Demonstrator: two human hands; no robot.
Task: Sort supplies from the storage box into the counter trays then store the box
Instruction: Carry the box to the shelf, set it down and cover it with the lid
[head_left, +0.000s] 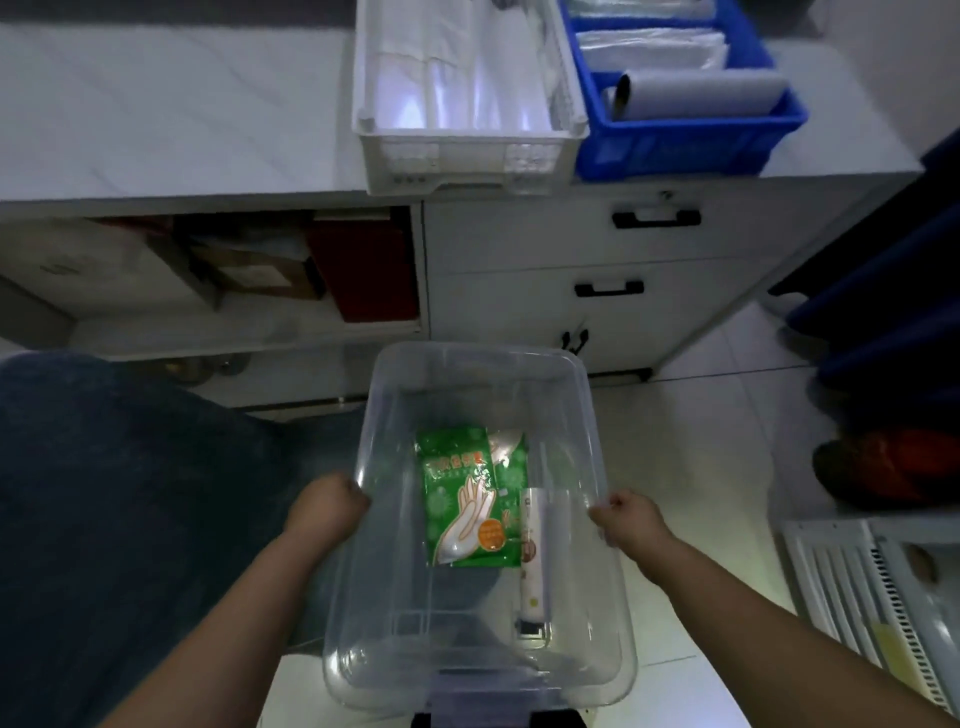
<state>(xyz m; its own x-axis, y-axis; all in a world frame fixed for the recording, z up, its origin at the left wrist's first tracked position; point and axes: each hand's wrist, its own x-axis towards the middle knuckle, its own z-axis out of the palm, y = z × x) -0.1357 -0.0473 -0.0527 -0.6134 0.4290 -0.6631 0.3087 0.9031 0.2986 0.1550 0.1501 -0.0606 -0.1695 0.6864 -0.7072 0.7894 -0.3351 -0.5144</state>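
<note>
A clear plastic storage box hangs in front of me over the floor. My left hand grips its left rim and my right hand grips its right rim, fingers curled over the edges. Inside lie a green packet of gloves and a slim white roll-shaped pack beside it. On the counter stand a white tray holding clear plastic bags and a blue tray with white sheets and a grey roll.
White drawers with black handles face me under the counter. An open shelf on the left holds cartons. A white slatted basket sits on the floor at the right, below blue crates. A dark blue bulk fills the left.
</note>
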